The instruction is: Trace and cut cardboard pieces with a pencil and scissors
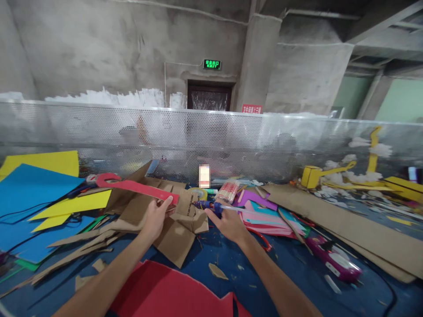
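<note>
My left hand (156, 219) pinches the straight end of a long red cane-shaped strip (137, 186), its thumb lying on top. The strip's hooked end points left. In my right hand (229, 223) is a blue hot glue gun (211, 206), with a clear glue stick (249, 211) poking out at the back. The gun's nozzle faces left, a short distance from the strip's end. Below and behind the hands lies a creased piece of brown cardboard (175, 242). A large red sheet (175, 290) with a curved edge rests nearest to me.
Blue sheets (42, 189) and yellow sheets (74, 204) lie left. A pink sheet stack (267, 223), long cardboard (340, 220) and a purple tool (333, 259) lie right. Yellow box-like pieces (310, 177) stand far right. A perforated metal screen (158, 136) closes off the back.
</note>
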The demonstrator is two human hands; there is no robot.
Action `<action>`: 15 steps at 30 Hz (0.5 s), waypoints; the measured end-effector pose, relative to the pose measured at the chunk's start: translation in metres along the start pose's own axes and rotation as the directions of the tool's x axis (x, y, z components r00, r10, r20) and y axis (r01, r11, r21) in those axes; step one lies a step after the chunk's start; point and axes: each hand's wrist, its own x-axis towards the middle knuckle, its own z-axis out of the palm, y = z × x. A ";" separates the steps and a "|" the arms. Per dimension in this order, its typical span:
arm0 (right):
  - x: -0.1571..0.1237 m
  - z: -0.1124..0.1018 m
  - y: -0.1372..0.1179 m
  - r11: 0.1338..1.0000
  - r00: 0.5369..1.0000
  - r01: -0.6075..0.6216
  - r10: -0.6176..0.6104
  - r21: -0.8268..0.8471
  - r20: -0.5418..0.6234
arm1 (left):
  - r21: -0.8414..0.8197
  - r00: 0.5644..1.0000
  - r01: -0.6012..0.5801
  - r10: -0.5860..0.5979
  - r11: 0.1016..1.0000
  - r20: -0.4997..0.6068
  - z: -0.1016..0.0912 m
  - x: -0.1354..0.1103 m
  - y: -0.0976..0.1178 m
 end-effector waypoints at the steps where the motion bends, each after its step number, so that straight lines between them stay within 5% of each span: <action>1: 0.000 0.000 0.000 1.000 1.000 -0.003 0.003 -0.005 -0.007 | 0.000 1.000 -0.003 0.003 1.000 0.001 0.000 0.000 0.000; 15: -0.001 -0.001 -0.003 0.999 0.996 0.012 -0.008 -0.051 0.092 | -0.029 0.998 0.001 -0.003 1.000 -0.066 -0.004 0.007 -0.001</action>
